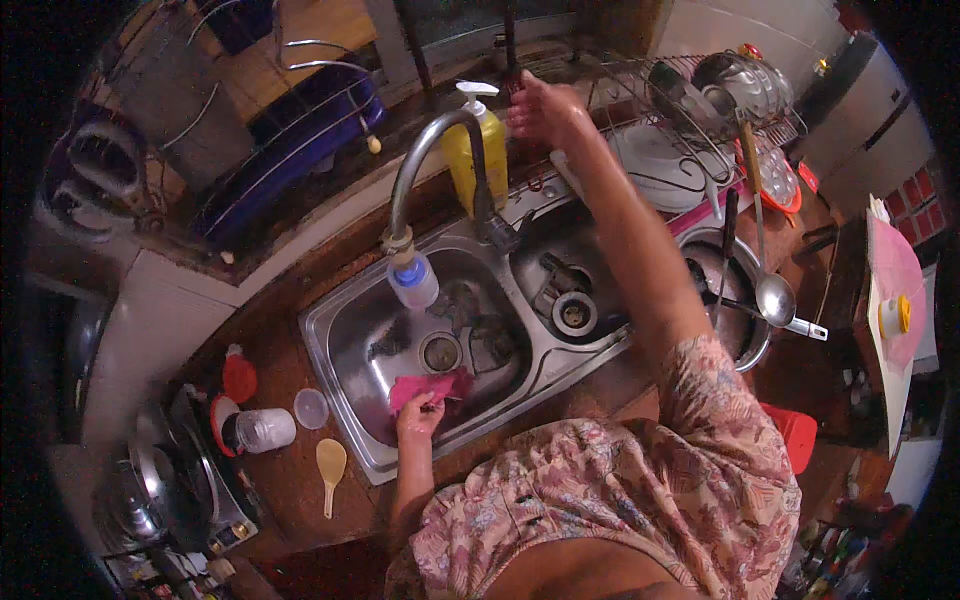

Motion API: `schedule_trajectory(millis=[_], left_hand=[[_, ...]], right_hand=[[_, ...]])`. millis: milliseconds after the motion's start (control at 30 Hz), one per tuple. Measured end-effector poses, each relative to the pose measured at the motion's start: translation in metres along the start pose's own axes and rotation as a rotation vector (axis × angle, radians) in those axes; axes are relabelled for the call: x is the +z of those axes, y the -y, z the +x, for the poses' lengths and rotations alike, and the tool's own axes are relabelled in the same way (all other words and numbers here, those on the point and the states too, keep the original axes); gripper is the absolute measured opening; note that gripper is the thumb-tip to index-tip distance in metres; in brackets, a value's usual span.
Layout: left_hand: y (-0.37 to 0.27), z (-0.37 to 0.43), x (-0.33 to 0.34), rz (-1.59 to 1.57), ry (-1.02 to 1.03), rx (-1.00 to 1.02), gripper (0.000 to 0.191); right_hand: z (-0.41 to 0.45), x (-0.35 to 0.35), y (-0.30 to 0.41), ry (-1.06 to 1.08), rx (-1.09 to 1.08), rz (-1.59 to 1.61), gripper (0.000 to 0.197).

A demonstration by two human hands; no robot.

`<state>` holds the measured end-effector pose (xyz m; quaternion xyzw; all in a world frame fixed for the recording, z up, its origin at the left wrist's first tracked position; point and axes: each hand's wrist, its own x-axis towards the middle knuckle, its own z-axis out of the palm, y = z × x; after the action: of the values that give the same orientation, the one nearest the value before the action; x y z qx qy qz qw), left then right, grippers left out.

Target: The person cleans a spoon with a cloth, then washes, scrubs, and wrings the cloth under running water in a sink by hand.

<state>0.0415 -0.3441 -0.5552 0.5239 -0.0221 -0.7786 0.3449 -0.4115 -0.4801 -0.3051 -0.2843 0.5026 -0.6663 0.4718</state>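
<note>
My left hand grips a pink cloth inside the left basin of a steel sink, just in front of the drain. My right hand is stretched across the sink to the back ledge. It is beside a yellow pump bottle with a white pump head, close to a dark upright rod. Whether its fingers hold anything cannot be made out. Between my arms, a curved metal faucet with a blue-and-clear filter tip hangs over the left basin.
A drain strainer sits in the right basin. Right of it are a metal pot, a ladle and a wire dish rack holding dishes. A rice paddle, jar and clear lid lie left, near a stove.
</note>
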Motion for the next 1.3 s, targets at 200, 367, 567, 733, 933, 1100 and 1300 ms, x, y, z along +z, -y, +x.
schedule_trajectory(millis=[200,367,567,733,933,1100,1300], left_hand=[[0.015,0.013,-0.03,-0.132,0.113,-0.121,0.01],[0.02,0.01,-0.021,-0.089,0.11,-0.05,0.008],[0.024,-0.001,-0.02,-0.118,0.111,0.055,0.013],[0.016,-0.03,0.005,-0.171,0.157,0.058,0.017],[0.015,-0.039,0.007,-0.23,0.292,0.198,0.037],[0.003,-0.057,0.024,-0.281,0.195,0.255,0.036],[0.003,-0.047,0.026,-0.22,0.478,0.418,0.032]], right_hand=[[0.038,0.027,0.016,0.274,0.213,-0.404,0.043],[0.051,0.024,0.023,0.299,0.213,-0.506,0.039],[0.065,0.018,0.015,0.32,0.346,-0.434,0.034],[0.061,0.016,0.01,0.322,0.359,-0.408,0.03],[0.035,0.013,0.008,0.284,0.093,-0.364,0.034],[0.012,-0.018,0.006,0.136,-0.102,-0.004,0.029],[-0.136,0.015,-0.141,0.025,-0.233,-0.214,0.026]])
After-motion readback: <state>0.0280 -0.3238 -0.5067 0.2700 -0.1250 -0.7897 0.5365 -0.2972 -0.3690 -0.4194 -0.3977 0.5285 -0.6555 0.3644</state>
